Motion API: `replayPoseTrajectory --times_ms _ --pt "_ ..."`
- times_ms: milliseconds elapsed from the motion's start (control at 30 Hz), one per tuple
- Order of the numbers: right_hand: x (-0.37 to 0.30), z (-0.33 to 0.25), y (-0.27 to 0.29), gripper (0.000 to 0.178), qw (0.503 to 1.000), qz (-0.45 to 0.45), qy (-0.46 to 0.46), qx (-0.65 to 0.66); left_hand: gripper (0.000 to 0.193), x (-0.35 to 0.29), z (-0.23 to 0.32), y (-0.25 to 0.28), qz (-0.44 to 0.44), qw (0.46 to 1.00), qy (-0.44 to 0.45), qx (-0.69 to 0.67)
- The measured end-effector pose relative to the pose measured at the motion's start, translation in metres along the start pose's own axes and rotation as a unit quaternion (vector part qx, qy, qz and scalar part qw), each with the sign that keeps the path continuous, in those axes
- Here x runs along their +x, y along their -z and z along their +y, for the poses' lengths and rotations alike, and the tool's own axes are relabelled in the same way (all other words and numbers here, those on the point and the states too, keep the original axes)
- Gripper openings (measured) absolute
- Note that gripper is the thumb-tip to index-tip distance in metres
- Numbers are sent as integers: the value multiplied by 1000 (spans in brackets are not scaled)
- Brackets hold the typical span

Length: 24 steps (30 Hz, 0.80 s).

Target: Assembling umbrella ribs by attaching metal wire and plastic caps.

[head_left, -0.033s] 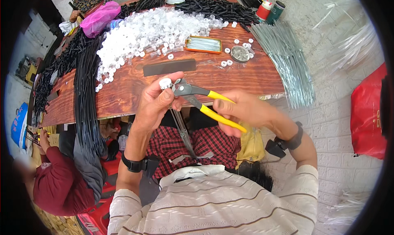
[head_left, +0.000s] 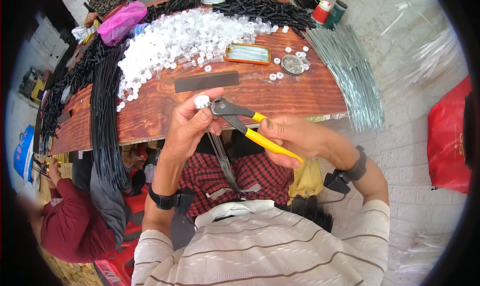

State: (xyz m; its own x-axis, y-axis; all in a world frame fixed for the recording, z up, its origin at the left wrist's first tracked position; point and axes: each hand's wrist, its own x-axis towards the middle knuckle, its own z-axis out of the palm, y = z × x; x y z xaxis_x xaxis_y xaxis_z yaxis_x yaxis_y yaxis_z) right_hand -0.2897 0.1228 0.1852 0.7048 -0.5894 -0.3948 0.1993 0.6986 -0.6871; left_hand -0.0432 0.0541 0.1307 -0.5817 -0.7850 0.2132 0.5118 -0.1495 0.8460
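Observation:
My left hand (head_left: 186,121) is closed, pinching a small white ring-shaped plastic cap (head_left: 202,101) between thumb and fingers. From below the same hand hang several thin metal wires (head_left: 222,158), slanting down over a red-and-black checked cloth (head_left: 260,176) on my lap. My right hand (head_left: 292,138) is wrapped around the yellow handles of dark-headed pliers (head_left: 235,115). Their jaws sit right beside the white cap at my left fingertips; what lies between the jaws is too small to make out.
A wooden table (head_left: 240,93) carries a heap of clear and white plastic pieces (head_left: 185,38), an orange-rimmed tin of pins (head_left: 247,53), a round dish (head_left: 292,64) and a dark flat bar (head_left: 207,81). Metal wires (head_left: 345,76) and black wires (head_left: 106,116) overhang its edges. A co-worker (head_left: 75,216) sits at left.
The pliers' handles have come slightly closer together in my right hand, and that hand has shifted a little. My left hand stays almost where it was.

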Motion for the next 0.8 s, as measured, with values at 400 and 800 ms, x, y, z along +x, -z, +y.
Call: replayPoseTrajectory --times_ms 400,800 --pt "-16 -12 -26 51 962 168 -9 -215 48 1 0 3 10 999 11 -30" --pt "6 6 26 32 986 -14 -50 -159 48 2 -3 6 5 1000 -3 -4"
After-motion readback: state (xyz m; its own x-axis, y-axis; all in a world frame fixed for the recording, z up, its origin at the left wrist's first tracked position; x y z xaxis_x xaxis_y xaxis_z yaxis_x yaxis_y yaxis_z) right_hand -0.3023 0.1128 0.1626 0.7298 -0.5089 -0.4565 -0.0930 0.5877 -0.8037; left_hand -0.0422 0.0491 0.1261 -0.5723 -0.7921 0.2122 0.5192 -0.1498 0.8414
